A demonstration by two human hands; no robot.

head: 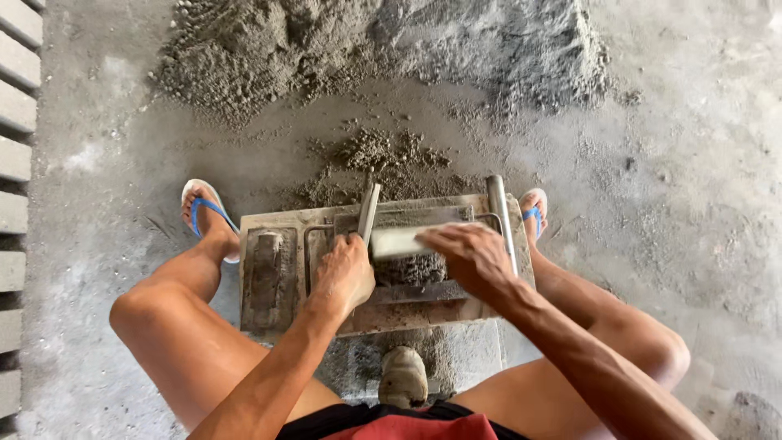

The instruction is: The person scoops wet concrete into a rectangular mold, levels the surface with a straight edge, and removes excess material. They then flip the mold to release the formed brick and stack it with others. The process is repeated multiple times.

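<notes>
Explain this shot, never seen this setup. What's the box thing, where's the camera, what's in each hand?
There is one picture, taken by a camera on the person's head and looking straight down, so bare knees and blue flip-flops frame the view. No robot is involved: two bare hands do the work.

Between the legs sits a metal mould box, caked in grey mix. It has a narrow compartment on the left and a wider one under the hands, holding damp mix. A metal pipe handle runs along its right side.

The left hand grips a flat metal bar that points away from the person. The right hand presses on a pale flat block lying across the wider compartment.

Beyond the box lies a big pile of grey sandy mix on the concrete floor. Grey blocks line the left edge.
</notes>
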